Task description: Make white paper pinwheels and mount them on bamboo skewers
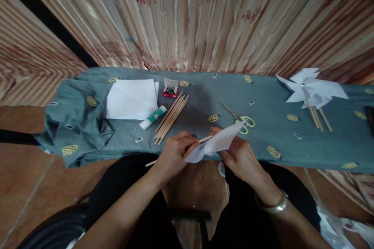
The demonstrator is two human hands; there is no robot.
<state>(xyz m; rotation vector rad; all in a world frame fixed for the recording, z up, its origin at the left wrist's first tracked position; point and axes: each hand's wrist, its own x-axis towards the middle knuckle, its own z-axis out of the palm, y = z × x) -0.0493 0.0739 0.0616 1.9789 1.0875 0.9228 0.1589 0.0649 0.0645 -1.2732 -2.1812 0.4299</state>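
Over the table's front edge, my left hand (176, 152) is closed around a thin wooden stick (205, 139); the stick's other end shows past the wrist. Right at the stick's tip is a folded white paper pinwheel (223, 139), tilted on edge. My right hand (242, 158), with a silver bangle at the wrist, grips the pinwheel from behind, its fingers partly hidden by the paper. Whether a pin joins paper and stick cannot be made out. Just beyond the right hand lie scissors (244, 123) with light green handles, partly covered by the paper.
On the green cloth-covered table (204, 85) are a stack of white paper (131, 99), a glue stick (153, 117), several wooden sticks (172, 120) and an open small red box (170, 88) of dark pins. Finished-looking white pinwheels (312, 87) lie at the right. A curtain (187, 19) hangs behind.
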